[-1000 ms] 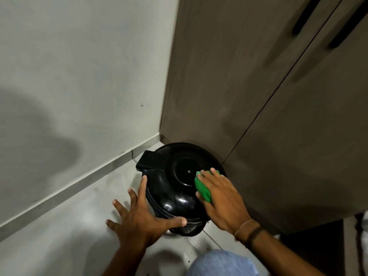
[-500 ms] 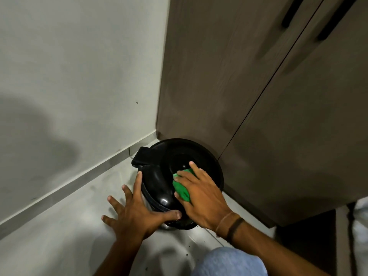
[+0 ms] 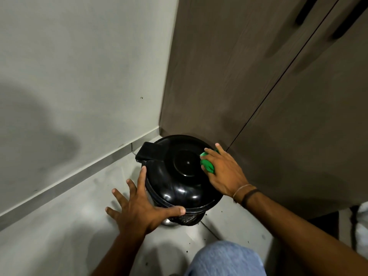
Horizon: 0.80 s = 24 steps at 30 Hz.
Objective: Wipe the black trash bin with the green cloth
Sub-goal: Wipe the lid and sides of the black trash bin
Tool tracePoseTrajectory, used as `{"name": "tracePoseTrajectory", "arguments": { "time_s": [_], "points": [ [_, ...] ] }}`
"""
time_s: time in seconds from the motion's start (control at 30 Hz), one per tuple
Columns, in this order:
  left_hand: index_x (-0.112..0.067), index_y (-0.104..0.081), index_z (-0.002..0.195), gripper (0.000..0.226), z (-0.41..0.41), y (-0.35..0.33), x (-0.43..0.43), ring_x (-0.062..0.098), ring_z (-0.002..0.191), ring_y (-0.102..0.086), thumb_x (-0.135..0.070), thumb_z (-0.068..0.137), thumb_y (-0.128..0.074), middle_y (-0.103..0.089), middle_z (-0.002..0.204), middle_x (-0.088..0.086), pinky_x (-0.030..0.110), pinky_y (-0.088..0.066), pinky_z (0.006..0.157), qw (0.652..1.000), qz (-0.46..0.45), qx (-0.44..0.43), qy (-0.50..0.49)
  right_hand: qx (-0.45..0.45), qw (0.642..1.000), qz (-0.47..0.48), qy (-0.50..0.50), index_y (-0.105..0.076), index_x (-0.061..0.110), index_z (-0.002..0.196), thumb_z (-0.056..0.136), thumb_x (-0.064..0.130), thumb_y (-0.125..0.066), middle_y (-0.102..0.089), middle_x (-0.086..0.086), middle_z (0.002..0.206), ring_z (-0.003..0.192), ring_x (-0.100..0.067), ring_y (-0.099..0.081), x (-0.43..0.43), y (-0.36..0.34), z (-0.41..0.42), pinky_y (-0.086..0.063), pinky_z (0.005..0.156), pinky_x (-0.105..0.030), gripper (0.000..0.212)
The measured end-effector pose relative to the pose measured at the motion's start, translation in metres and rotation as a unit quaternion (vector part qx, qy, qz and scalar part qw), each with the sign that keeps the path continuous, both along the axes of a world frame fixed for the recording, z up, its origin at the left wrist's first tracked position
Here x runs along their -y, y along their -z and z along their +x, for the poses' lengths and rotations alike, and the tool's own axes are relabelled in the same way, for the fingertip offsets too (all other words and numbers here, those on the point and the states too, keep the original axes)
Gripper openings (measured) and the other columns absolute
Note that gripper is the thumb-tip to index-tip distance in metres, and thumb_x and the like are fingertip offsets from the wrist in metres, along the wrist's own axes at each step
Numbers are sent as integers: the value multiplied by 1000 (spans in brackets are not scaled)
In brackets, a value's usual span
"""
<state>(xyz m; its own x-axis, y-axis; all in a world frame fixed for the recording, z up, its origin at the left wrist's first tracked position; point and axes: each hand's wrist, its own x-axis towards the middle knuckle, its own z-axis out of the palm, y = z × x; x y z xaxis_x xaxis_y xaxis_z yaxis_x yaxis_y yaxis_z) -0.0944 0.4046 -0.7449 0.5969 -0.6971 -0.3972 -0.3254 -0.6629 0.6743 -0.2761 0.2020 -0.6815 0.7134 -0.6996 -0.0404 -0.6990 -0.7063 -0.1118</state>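
Grey-floored corner (image 3: 59, 226): green cloth (image 3: 207, 164) beneath flat right-hand fingers (image 3: 212, 154) atop black trash bin (image 3: 179, 182).

You're working in dim, even indoor light that seems to come from above and behind you, casting a soft shadow across the wall (image 3: 65, 80) at nine o'clock. Small highlights glare on the glossy black trash bin (image 3: 179, 188) lid toward six o'clock. The cabinet doors (image 3: 258, 86) bow and blur toward one o'clock, where the wide lens distorts.
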Motion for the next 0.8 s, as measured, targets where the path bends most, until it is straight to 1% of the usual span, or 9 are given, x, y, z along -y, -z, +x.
{"name": "tracePoseTrajectory", "arguments": {
  "time_s": [0.13,0.23,0.3,0.4,0.47,0.6,0.7,0.8],
  "points": [
    [-72,33,148,176,0,2,1,47,163,22,-111,8,-67,10,183,7,82,4,124,1000,2,4,-3,56,998,31,20,-50,30,149,103,50,-46,-40,9,163,161,-20,-11,-30,4,-11,-15,127,-36,51],
    [-71,36,147,176,0,2,1,47,163,22,-111,9,-65,11,183,7,81,4,124,1000,11,5,0,82,996,45,-1,-51,30,148,101,51,-44,-44,11,161,159,-12,-16,-67,7,-14,-16,129,-37,52],
    [-71,38,145,175,1,2,2,47,164,21,-112,8,-64,10,183,6,81,3,125,1000,15,7,2,94,994,54,-24,-53,29,147,99,53,-41,-45,11,160,158,-9,-18,-83,9,-1,-10,128,-32,55],
    [-71,39,144,175,0,1,3,47,164,18,-112,9,-64,9,183,6,81,0,124,1000,19,11,4,88,993,54,-52,-53,27,147,99,47,-45,-45,9,161,158,-11,-22,-83,9,33,-2,127,-27,52],
    [-71,38,145,176,-1,-1,2,47,164,19,-110,10,-67,10,183,6,81,2,124,1000,19,3,4,75,995,31,-66,-53,26,148,100,42,-49,-45,7,161,158,-15,-23,-70,9,57,-3,128,-29,51],
    [-72,34,146,176,-1,-3,2,46,164,22,-110,8,-68,11,183,6,81,4,124,1000,16,-6,-4,42,998,-9,-49,-52,26,148,98,38,-51,-43,6,162,159,-28,-19,-36,11,86,-15,129,-45,51],
    [-72,32,147,177,-3,-4,3,46,164,22,-109,7,-69,10,183,7,81,4,124,1000,15,-6,-11,30,1000,-8,0,-54,28,145,96,38,-52,-44,4,162,159,-33,-17,-9,3,78,-17,127,-48,50],
    [-71,33,147,177,-2,-5,3,48,163,22,-109,7,-69,10,183,9,82,4,124,1000,19,1,-10,25,998,-5,51,-52,26,147,98,40,-51,-45,3,161,158,-33,-20,0,0,48,-19,127,-47,50]
  ]
}}
